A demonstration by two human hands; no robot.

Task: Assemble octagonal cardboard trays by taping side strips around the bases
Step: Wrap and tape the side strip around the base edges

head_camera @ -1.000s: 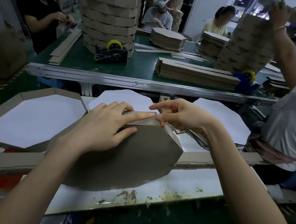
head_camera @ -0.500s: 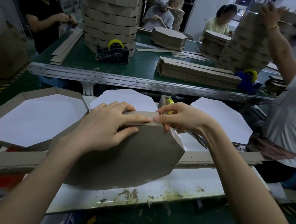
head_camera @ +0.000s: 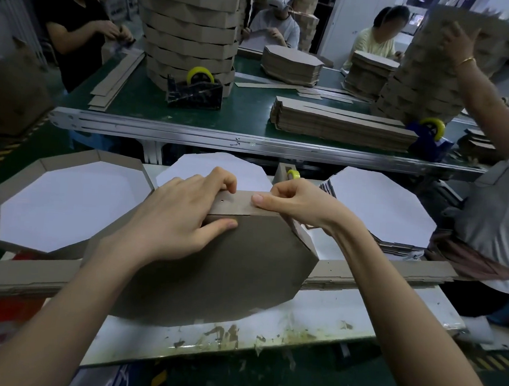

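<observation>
Evidently the strip-wrapping step is in hand: the brown octagonal base (head_camera: pixel 227 269) lies upturned on the white tabletop (head_camera: pixel 329 315). The left hand (head_camera: pixel 182 218) grips its far edge, fingers curled over the side strip (head_camera: pixel 237 205) and thumb on the base, while the right hand (head_camera: pixel 294 201) pinches the strip just beside it. Tape should come next, probably from the yellow roll (head_camera: pixel 293 174) just behind, so one hand must hold the seam.
</observation>
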